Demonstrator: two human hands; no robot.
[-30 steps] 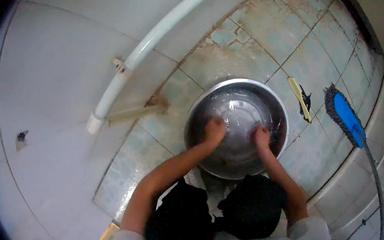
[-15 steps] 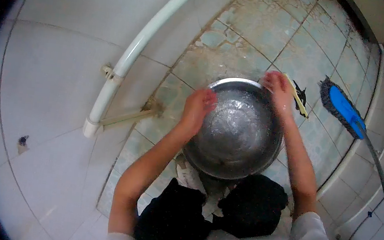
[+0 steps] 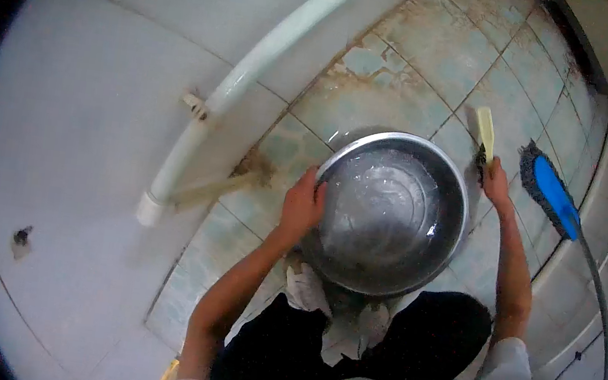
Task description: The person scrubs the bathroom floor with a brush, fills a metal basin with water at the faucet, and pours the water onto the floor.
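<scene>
A wide metal basin [image 3: 384,215] with some water in it stands on the tiled floor in front of my feet. My left hand [image 3: 304,204] grips the basin's left rim, thumb and fingers around the edge. To the right of the basin, my right hand [image 3: 495,182] is closed on the lower end of a brush [image 3: 485,129] with a pale yellow back and dark bristles. The brush's other end points away from me.
A blue mop head [image 3: 553,192] with grey fringe and a long grey handle lies on the right. A white pipe [image 3: 238,79] runs along the wall on the left. Pale, stained floor tiles [image 3: 377,85] stretch beyond the basin.
Both hands have come up out of the basin and parted. The left has taken hold of the rim; the right has moved right and down onto the brush, which has turned more upright.
</scene>
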